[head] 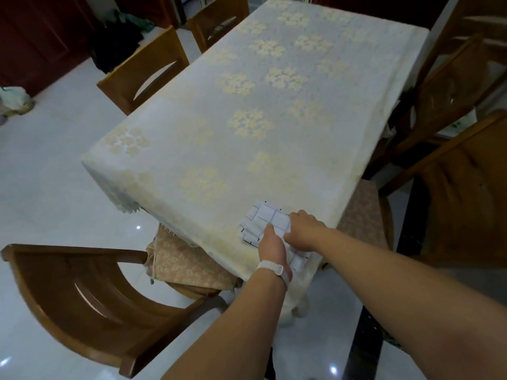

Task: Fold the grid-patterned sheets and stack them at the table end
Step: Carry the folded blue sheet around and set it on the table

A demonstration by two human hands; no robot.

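item: white folded sheets (263, 220), grey grid lines, short black ticks at the borders | state: you see several small layers piled unevenly, corners not matching | pose: flat, turned diagonal | place: near end of the surface (247, 149), toward its near right corner, lowest layer reaching the near edge

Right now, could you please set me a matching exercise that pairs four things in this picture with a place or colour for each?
Things:
1. grid-patterned sheets
2. wristband
3. tablecloth
4. wooden chair

Descriptions:
A. white, on the left wrist
B. pale, with yellow flower clusters
C. touched by the left hand and right hand
D. curved back, lower left of the view

Pairs: 1-C; 2-A; 3-B; 4-D
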